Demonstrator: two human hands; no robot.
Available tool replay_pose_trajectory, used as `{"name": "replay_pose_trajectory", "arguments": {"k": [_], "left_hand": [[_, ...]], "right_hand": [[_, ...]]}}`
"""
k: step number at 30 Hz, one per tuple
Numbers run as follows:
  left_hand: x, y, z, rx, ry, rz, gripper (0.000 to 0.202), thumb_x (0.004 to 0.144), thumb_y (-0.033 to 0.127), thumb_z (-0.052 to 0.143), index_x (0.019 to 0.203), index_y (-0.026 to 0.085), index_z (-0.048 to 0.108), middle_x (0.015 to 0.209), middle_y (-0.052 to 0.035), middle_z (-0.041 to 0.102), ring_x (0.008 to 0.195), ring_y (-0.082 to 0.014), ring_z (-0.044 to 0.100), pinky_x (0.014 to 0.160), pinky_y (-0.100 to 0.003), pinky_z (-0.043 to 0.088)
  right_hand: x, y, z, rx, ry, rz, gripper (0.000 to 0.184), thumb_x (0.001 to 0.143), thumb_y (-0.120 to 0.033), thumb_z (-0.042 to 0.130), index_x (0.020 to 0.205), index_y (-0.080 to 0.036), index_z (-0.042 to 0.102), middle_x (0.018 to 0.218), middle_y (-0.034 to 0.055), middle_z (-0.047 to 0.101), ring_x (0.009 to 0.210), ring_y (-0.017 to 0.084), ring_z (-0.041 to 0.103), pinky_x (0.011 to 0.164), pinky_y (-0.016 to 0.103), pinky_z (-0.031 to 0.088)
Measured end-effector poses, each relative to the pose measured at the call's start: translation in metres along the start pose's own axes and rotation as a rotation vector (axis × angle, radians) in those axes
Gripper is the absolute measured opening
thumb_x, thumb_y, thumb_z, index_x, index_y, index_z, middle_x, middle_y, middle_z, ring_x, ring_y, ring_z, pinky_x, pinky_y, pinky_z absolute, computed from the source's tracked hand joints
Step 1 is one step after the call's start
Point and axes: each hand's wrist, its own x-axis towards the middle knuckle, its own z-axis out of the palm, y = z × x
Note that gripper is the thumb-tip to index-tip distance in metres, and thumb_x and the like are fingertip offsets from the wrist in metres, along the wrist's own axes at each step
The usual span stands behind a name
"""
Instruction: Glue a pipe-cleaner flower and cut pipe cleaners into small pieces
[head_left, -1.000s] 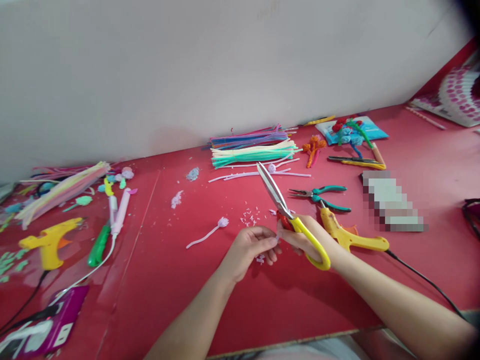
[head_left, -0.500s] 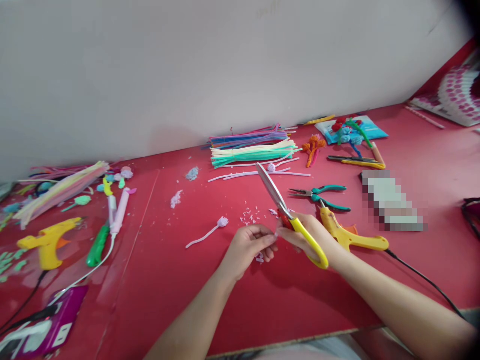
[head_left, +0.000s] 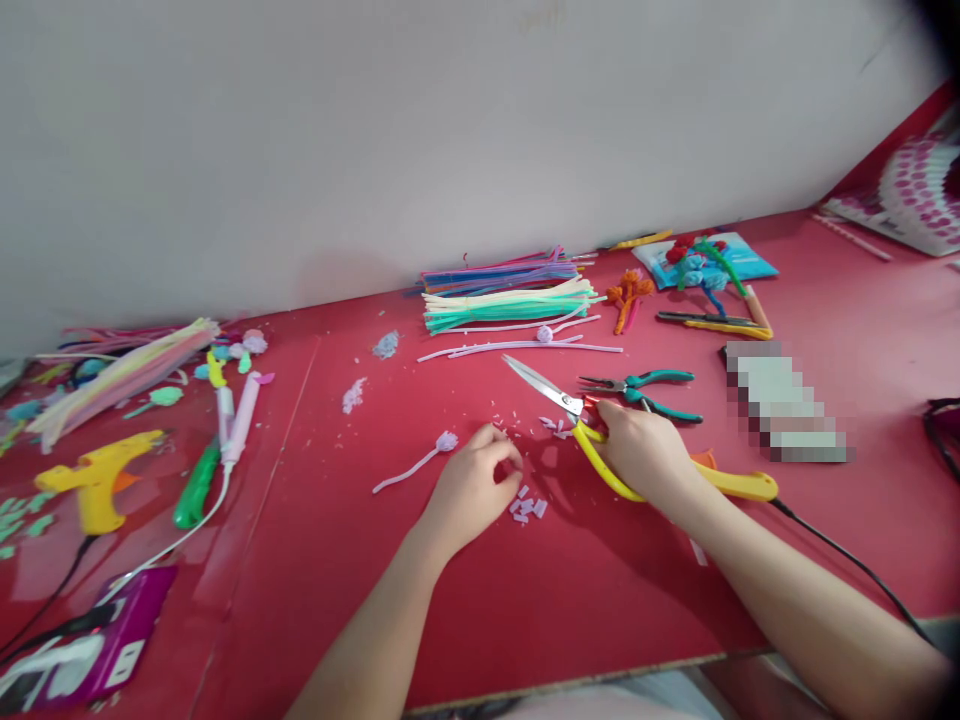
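Note:
My right hand (head_left: 646,445) is closed on yellow-and-red-handled scissors (head_left: 546,384), held low over the table with the blades pointing up-left. My left hand (head_left: 474,480) is curled, thumb and forefinger meeting in a ring; whether something small sits at the tips I cannot make out. Just right of it lie several short lilac pieces (head_left: 529,505). Another few lilac bits (head_left: 556,426) are by the scissors' pivot. A lilac pipe-cleaner stem with a fluffy tip (head_left: 411,467) lies left of my left hand.
Pliers (head_left: 637,390) and a yellow glue gun (head_left: 739,486) lie around my right hand. Pipe-cleaner bundles (head_left: 510,305) lie by the wall. Leftward are a second glue gun (head_left: 101,480), a pink hot tool (head_left: 238,425) and a purple box (head_left: 139,625). A pixelated flat object (head_left: 784,400) lies right.
My hands have moved apart: the left slightly left, the right to the right. The scissors have come down from a raised, steep angle to a flatter one near the table, uncovering the lilac pieces.

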Motion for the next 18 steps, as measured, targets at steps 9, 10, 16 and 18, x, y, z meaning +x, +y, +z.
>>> {"name": "replay_pose_trajectory", "arguments": {"k": [9, 10, 16, 18], "left_hand": [[-0.004, -0.001, 0.017, 0.156, -0.080, -0.032, 0.010, 0.066, 0.011, 0.048, 0.064, 0.018, 0.055, 0.082, -0.0032, 0.049, 0.063, -0.0130, 0.049, 0.059, -0.026, 0.034], [-0.003, -0.001, 0.018, 0.112, -0.078, -0.043, 0.010, 0.066, 0.012, 0.048, 0.063, 0.018, 0.055, 0.082, -0.0030, 0.049, 0.063, -0.0129, 0.049, 0.060, -0.026, 0.034], [0.001, 0.005, 0.010, -0.450, -0.080, -0.159, 0.012, 0.071, 0.028, 0.053, 0.070, 0.017, 0.057, 0.077, -0.0022, 0.050, 0.064, -0.0115, 0.046, 0.060, -0.024, 0.036], [0.001, 0.008, 0.010, -0.659, -0.157, -0.229, 0.015, 0.070, 0.029, 0.054, 0.074, 0.015, 0.058, 0.072, -0.0012, 0.049, 0.057, -0.0091, 0.043, 0.053, -0.021, 0.034]], "right_hand": [[-0.003, -0.006, -0.003, 0.102, -0.020, -0.015, 0.026, 0.068, -0.040, 0.047, 0.083, -0.021, 0.055, 0.058, 0.0037, 0.060, 0.054, 0.018, 0.054, 0.047, 0.025, 0.021], [-0.004, -0.007, -0.004, 0.120, -0.024, -0.015, 0.025, 0.068, -0.039, 0.047, 0.082, -0.020, 0.055, 0.058, 0.0037, 0.060, 0.053, 0.017, 0.054, 0.047, 0.025, 0.021], [-0.011, -0.014, -0.009, 0.515, -0.129, -0.108, 0.020, 0.072, -0.035, 0.043, 0.069, -0.018, 0.054, 0.054, -0.0003, 0.053, 0.049, 0.011, 0.046, 0.044, 0.022, 0.023], [-0.015, -0.019, -0.009, 0.719, -0.226, -0.181, 0.020, 0.072, -0.033, 0.043, 0.069, -0.017, 0.054, 0.056, -0.0015, 0.053, 0.050, 0.010, 0.045, 0.044, 0.020, 0.025]]}}
